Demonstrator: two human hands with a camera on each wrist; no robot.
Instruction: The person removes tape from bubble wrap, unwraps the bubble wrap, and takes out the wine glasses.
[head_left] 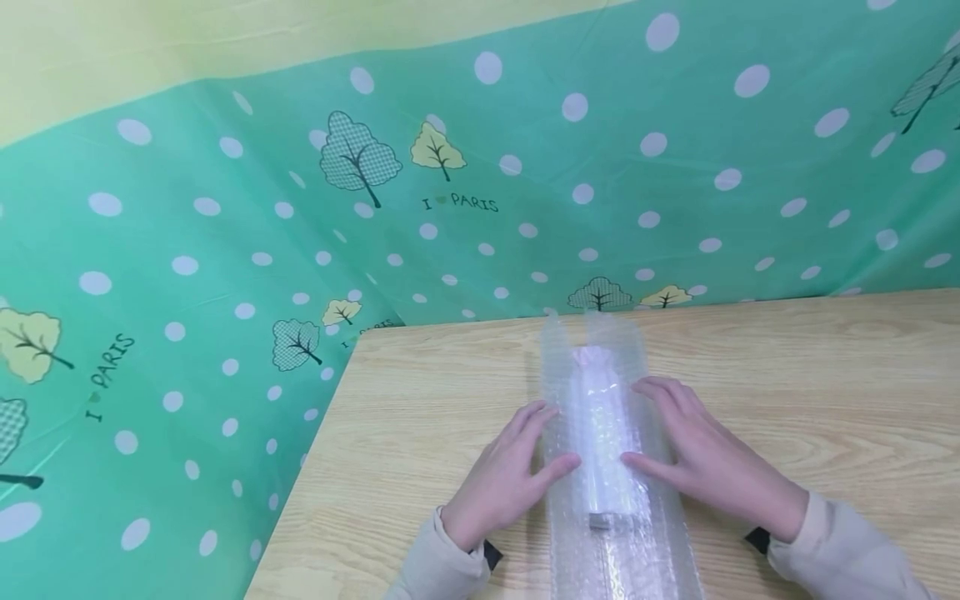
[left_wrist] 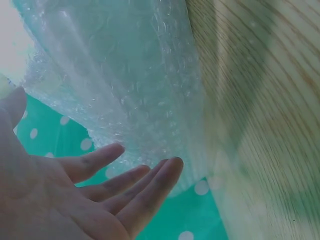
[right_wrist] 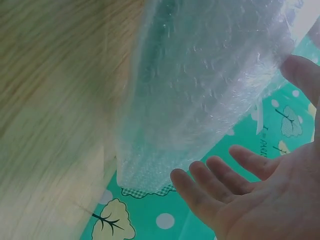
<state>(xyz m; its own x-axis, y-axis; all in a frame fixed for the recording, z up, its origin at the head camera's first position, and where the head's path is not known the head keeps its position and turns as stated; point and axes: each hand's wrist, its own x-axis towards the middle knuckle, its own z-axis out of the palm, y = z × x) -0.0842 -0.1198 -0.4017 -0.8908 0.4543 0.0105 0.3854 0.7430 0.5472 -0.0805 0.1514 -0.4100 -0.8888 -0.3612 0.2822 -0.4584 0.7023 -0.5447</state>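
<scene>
A long sheet of clear bubble wrap point(head_left: 570, 558) lies on the wooden table, pointing away from me. Inside it is a pale, whitish elongated item point(head_left: 600, 425), its detail blurred by the plastic. My left hand point(head_left: 510, 471) is at the wrap's left side, thumb over the top and fingers spread along the edge. On the opposite side, my right hand point(head_left: 697, 450) mirrors it, fingertips at the wrap's right edge. In both wrist views the fingers are extended beside the bubble wrap point(left_wrist: 125, 75), not curled round it.
The light wooden table point(head_left: 825, 392) extends to both sides of the wrap. Behind and to the left hangs a green cloth point(head_left: 517, 233) with white dots and printed trees, meeting the table's far edge. The wrap's far end reaches close to that edge.
</scene>
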